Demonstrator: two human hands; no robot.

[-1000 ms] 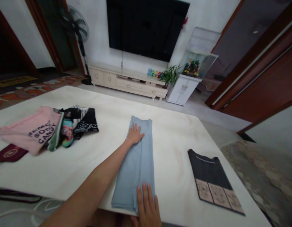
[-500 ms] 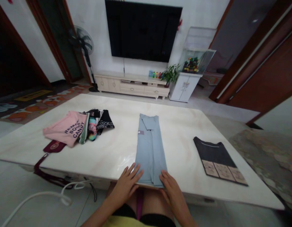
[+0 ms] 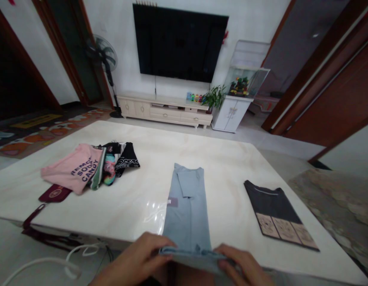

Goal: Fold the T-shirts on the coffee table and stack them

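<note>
A light blue T-shirt [image 3: 186,214], folded into a long narrow strip, lies on the white table [image 3: 228,190] with a sleeve folded in and a purple label patch showing. Its near end is lifted at the table's front edge. My left hand [image 3: 148,250] pinches the left corner of that end between thumb and fingers. At the right corner, my right hand [image 3: 237,262] grips the cloth the same way. The lifted hem is bent up between the two hands. To the right lies a dark grey T-shirt [image 3: 276,206], folded flat, with a tan printed panel.
On the table's left is a heap of clothes with a pink top [image 3: 79,167], a black printed garment [image 3: 128,157] and a maroon strapped item [image 3: 55,193]. A white cable [image 3: 43,262] hangs at the front left. Beyond stand a fan [image 3: 103,53] and a TV cabinet [image 3: 166,113].
Both hands went from lying flat beside the shirt's near end to gripping its corners and raising the hem. The shirt has been drawn toward me.
</note>
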